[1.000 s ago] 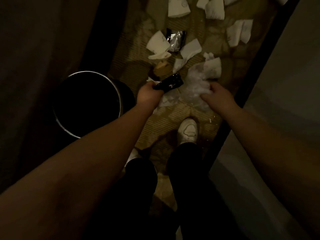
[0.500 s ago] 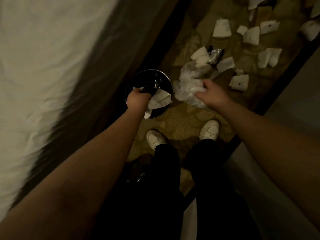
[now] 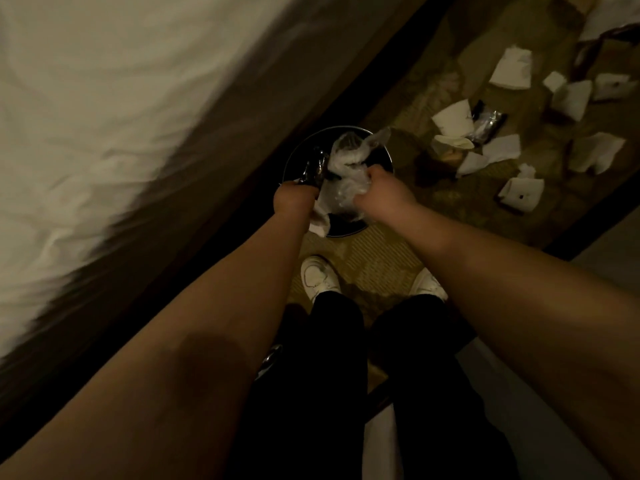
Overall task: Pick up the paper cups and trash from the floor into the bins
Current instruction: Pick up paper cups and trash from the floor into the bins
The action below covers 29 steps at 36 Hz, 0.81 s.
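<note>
Left hand grips a dark wrapper and white paper over the round black bin. Right hand clutches crumpled clear plastic above the opening, likely positioned to drop. Flattened paper cups lie on the carpet, right.

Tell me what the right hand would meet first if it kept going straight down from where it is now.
Probably the round black bin: the right hand holds crumpled clear plastic over its opening, so that plastic would enter first. Depth is unclear.

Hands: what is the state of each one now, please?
Left hand: grips dark wrapper and white paper.
Right hand: grips clear plastic bag.
</note>
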### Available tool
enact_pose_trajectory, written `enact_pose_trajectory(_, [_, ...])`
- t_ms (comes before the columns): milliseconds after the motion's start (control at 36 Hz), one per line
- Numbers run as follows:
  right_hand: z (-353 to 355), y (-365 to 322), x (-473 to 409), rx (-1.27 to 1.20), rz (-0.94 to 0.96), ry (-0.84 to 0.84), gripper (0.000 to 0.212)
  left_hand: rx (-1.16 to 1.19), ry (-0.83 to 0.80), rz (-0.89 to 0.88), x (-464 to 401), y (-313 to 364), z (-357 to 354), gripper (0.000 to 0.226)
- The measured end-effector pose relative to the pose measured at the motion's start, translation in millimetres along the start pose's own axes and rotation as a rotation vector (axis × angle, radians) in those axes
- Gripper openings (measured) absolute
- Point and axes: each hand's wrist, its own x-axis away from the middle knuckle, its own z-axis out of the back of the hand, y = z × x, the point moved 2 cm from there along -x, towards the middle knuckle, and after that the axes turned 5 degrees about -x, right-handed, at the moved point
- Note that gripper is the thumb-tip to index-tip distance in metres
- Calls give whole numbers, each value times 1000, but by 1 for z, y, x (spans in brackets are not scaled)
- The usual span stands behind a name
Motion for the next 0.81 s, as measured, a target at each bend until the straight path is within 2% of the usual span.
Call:
enact_pose_trajectory(56, [-2, -1, -6, -9, -7, -14, 64, -38, 14, -27, -4, -6, -3, 49])
enact_pose_trajectory(111, [-4, -3, -10, -14, 8, -37, 72, 7, -64, 24, -14, -1, -7, 50])
enact_pose_trajectory(167, [-4, -4, -13, -30, 16, -61, 83, -33, -100, -3, -12, 5, -7, 43])
enact_pose_trajectory(222, [-5, -3, -14, -17, 2, -69, 94, 59, -134, 43, -7, 7, -5, 30])
enact_pose_trajectory(333, [-1, 1, -12, 26, 4, -45, 80, 100, -249, 35, 6, 9, -2, 3])
enact_pose_trajectory(417, [7, 5, -3, 78, 30, -15, 63, 92, -246, 3, 12, 10, 4, 10])
enact_pose_trajectory(472, [15, 9, 5, 137, 46, 22, 60, 49, -198, -48, 15, 11, 9, 29])
enact_pose_trajectory(556, [29, 12, 24, 168, 73, 67, 55, -1, -161, -70, 27, 14, 17, 34])
enact_pose_trajectory(639, [46, 14, 43, 194, 77, 92, 49, -143, -163, -137, 45, 25, 23, 38])
enact_pose_trajectory(806, [88, 25, 85, 161, 29, 128, 53, -674, -125, -424, 99, 62, 20, 48])
